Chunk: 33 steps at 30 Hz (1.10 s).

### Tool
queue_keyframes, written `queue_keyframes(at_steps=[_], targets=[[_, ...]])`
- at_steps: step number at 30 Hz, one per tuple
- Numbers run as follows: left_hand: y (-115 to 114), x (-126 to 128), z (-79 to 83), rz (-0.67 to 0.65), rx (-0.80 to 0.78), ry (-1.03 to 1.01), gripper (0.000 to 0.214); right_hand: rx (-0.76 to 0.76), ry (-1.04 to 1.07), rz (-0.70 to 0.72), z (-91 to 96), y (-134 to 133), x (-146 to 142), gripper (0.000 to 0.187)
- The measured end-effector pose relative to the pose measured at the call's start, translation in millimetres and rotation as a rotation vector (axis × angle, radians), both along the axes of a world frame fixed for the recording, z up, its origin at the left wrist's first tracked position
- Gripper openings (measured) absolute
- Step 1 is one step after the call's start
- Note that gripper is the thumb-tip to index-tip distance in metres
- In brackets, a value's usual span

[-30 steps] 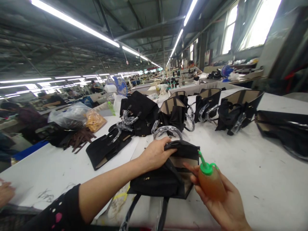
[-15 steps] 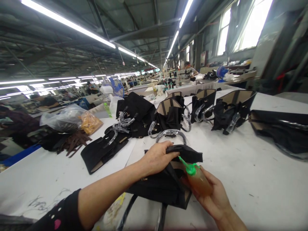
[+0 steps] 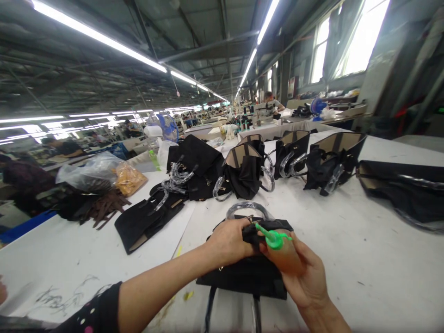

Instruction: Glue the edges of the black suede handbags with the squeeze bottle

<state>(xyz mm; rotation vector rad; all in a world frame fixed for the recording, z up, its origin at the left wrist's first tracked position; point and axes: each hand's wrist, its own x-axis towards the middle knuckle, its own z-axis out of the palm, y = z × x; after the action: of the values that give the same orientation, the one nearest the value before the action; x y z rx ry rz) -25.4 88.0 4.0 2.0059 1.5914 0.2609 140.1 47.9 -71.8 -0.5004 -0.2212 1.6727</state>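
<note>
Working over a black handbag (image 3: 249,277) lying flat at the near edge of the counter (image 3: 347,259). Pinching its top flap with the left grip (image 3: 229,240), closed on the fabric. Holding an amber squeeze bottle (image 3: 286,259) in the right grip (image 3: 307,275), wrapped shut around it, and pointing the green nozzle (image 3: 270,236) at the flap just beside the left fingertips.

Facing a row of upright black handbags (image 3: 244,171) with plastic-wrapped handles beyond the handbag. Keeping a flat black bag panel (image 3: 145,222) just to its left, with a heap of brown straps (image 3: 104,206) and a clear plastic bag (image 3: 92,169) farther left. Leaving another black bag (image 3: 405,189) well to its right, cut off by the frame.

Covering much of the flap with both grips and the bottle, and hiding the nozzle tip's exact contact. Losing the handbag's two straps (image 3: 210,310) past the bottom edge.

Resting everything on a white, scuffed surface. Standing in a long factory hall under fluorescent tubes (image 3: 97,34), with bright windows (image 3: 364,37) to the handbag's far right and people blurred at benches far left.
</note>
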Motion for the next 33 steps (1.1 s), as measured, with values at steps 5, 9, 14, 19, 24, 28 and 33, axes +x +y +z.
queue_keyframes(at_steps=[5, 9, 14, 19, 24, 28, 33], targets=[[9.5, -11.9, 1.7, 0.055, 0.093, -0.096, 0.010, 0.087, -0.026, -0.005, 9.4, -5.9, 29.6, 0.031], [15.0, -38.2, 19.5, 0.105, 0.141, -0.245, 0.009, -0.031, 0.005, -0.121, -5.3, -15.4, 64.7, 0.032], [13.6, -57.8, 46.5, 0.175, -0.002, -0.438, 0.011, -0.128, 0.022, -0.129, -13.0, -23.7, 66.5, 0.031], [16.9, -56.0, 68.0, 0.136, 0.056, -0.477, 0.019, -0.060, 0.083, -0.058, 5.4, -30.6, 40.8, 0.035], [22.3, -44.5, 76.9, -0.021, -0.017, -0.238, 0.041, 0.006, 0.208, 0.059, 6.9, -43.8, 26.0, 0.032], [28.4, -28.9, 73.4, -0.149, 0.030, -0.054, 0.060, -0.034, 0.293, 0.092, -10.0, -51.1, 18.3, 0.028], [32.4, -4.4, 56.8, -0.345, 0.035, 0.019, 0.039, -0.123, 0.302, 0.026, -13.8, -46.0, 19.2, 0.029]])
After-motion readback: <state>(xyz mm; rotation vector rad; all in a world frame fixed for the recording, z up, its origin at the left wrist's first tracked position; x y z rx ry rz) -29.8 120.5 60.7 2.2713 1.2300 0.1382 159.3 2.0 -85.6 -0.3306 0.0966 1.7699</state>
